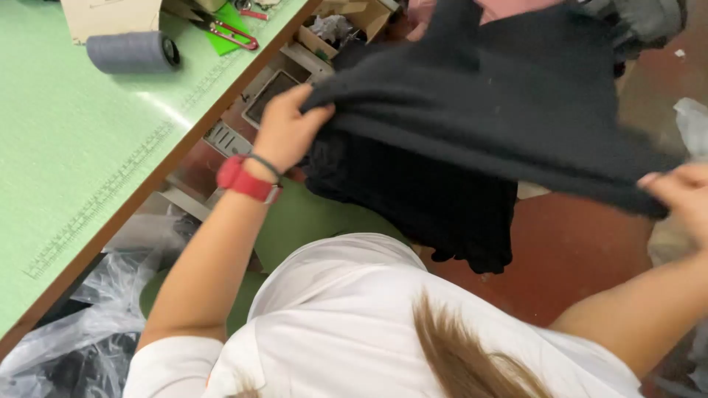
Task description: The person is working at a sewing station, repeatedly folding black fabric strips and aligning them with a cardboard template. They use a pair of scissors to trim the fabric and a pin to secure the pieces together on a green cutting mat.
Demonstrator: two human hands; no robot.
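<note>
Black garment (pixel 487 110): one piece, dark knit fabric, held stretched in the air between both hands, beside the table edge and above the red-brown floor (pixel 582 250). A lower layer of it hangs down in folds under the taut upper edge.

Left hand (pixel 286 127): one, fingers closed in a pinch on the garment's left corner. On its wrist: one red watch (pixel 243 179) and one thin dark band (pixel 264 163) just above it.

Right hand (pixel 682 193): one, partly cut by the frame edge, fingers clamped on the garment's right corner.

Table (pixel 66 169): one, pale green top with a brown wooden edge and a printed ruler strip along that edge. On it, far end:
- one grey thread spool (pixel 131 51), lying on its side;
- one brown cardboard piece (pixel 110 15), flat, just behind the spool;
- one pair of red-handled snips (pixel 230 31) on a bright green scrap (pixel 223 40).

Under the table: one small open cardboard box (pixel 346 22) holding odds and ends; contents unclear.

Clear plastic bags (pixel 81 324): crumpled, low at left; count unclear.
</note>
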